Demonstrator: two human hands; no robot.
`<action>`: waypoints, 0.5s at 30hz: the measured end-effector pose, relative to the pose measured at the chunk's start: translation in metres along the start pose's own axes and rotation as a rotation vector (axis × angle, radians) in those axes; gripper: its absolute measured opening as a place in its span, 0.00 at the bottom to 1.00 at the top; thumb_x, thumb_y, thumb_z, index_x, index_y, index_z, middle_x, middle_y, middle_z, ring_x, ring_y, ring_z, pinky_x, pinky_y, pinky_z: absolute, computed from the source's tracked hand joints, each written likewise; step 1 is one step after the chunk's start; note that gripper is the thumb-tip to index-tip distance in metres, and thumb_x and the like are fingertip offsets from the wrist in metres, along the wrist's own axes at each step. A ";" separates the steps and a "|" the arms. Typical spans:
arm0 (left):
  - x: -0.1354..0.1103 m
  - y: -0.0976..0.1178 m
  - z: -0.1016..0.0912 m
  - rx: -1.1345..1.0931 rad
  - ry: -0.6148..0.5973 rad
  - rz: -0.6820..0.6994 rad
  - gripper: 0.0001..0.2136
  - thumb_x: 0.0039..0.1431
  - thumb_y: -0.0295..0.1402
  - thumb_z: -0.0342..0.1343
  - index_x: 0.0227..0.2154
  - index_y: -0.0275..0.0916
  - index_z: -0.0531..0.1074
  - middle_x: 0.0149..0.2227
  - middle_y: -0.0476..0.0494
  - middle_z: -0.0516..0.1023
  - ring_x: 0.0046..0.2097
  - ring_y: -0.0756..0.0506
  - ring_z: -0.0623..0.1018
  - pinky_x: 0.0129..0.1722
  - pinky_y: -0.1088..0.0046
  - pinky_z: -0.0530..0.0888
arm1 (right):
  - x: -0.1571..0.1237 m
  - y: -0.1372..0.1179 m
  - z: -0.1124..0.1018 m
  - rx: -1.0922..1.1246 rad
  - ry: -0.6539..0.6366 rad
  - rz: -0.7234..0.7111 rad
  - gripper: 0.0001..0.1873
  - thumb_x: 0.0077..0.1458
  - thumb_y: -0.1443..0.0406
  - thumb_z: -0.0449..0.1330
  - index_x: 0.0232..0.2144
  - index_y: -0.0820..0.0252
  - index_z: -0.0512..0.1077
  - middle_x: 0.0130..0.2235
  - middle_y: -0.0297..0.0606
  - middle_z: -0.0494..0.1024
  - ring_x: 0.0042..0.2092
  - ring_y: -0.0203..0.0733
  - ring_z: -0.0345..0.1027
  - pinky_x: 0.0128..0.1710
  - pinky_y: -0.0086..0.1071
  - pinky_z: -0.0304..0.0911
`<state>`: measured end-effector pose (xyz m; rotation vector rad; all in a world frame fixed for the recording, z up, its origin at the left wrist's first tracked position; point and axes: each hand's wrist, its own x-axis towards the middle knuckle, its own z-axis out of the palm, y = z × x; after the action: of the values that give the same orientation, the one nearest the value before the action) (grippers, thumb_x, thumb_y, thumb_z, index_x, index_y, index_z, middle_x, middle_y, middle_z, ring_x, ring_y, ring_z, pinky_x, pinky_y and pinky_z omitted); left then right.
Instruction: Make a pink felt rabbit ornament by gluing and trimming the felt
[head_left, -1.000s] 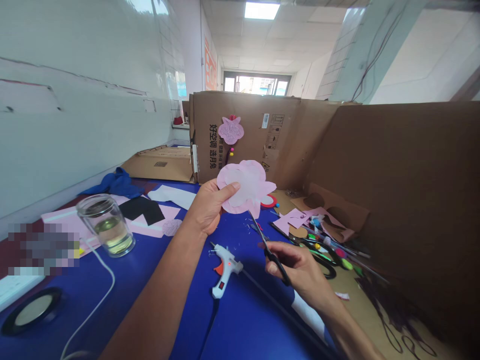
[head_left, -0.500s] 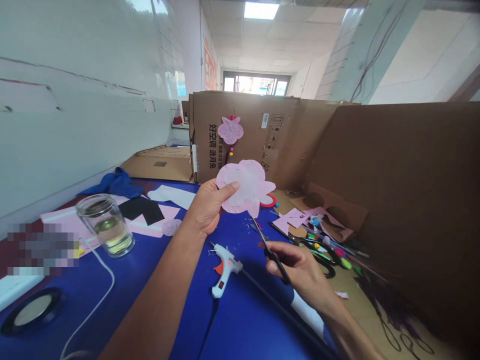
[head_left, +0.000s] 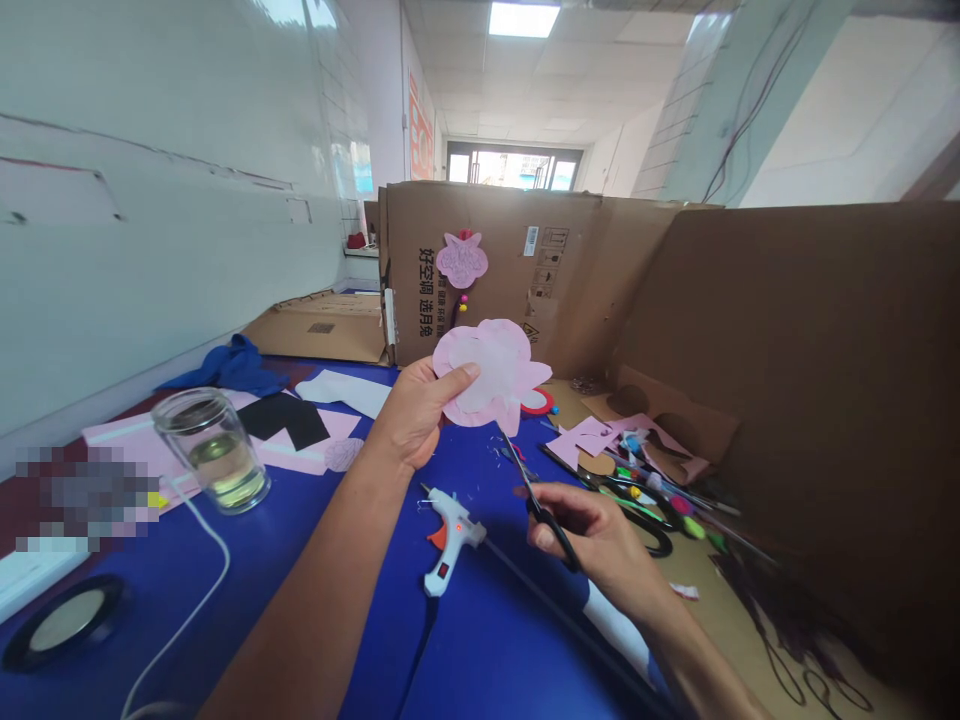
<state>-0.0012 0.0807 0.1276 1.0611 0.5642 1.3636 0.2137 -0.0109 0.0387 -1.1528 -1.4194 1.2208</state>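
Note:
Between the thumb and fingers of my left hand (head_left: pixel 424 410) is a pink flower-shaped cutout (head_left: pixel 517 350) with a paler, whitish middle. My right hand (head_left: pixel 581 525) is closed on the black handles of a pair of scissors (head_left: pixel 551 520). The blades point up and away, their tips at the cutout's lower edge; I cannot tell whether they touch it. Below the cutout, a white glue gun (head_left: pixel 448 540) with an orange trigger and a small red light lies on the blue table (head_left: pixel 315 600).
A glass of pale liquid (head_left: pixel 217 460) stands at left, near a roll of black tape (head_left: pixel 64 622). Cardboard panels (head_left: pixel 570 270) rise behind and at right, one bearing a similar pink cutout (head_left: pixel 462 262). Pink scraps (head_left: pixel 581 440) and another pair of scissors (head_left: pixel 637 500) lie at right.
Both hands and the cutout look almost unmoved. The scissors have shifted very slightly in my right hand.

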 end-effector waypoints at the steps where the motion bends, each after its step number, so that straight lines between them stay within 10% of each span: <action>1: 0.000 0.000 0.000 0.000 0.001 0.000 0.18 0.43 0.37 0.80 0.36 0.35 0.85 0.37 0.37 0.88 0.41 0.37 0.87 0.48 0.57 0.83 | 0.000 0.000 0.000 -0.002 0.003 -0.003 0.28 0.43 0.49 0.78 0.44 0.58 0.88 0.28 0.33 0.73 0.31 0.38 0.59 0.32 0.33 0.60; 15: 0.000 0.000 0.001 -0.011 -0.005 -0.004 0.18 0.43 0.37 0.80 0.37 0.35 0.85 0.37 0.37 0.88 0.41 0.36 0.87 0.48 0.57 0.83 | 0.000 0.000 0.000 -0.007 0.004 0.002 0.27 0.43 0.51 0.78 0.44 0.58 0.87 0.28 0.33 0.73 0.31 0.38 0.59 0.33 0.33 0.60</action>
<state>-0.0004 0.0806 0.1281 1.0539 0.5540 1.3585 0.2141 -0.0113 0.0388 -1.1614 -1.4204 1.2154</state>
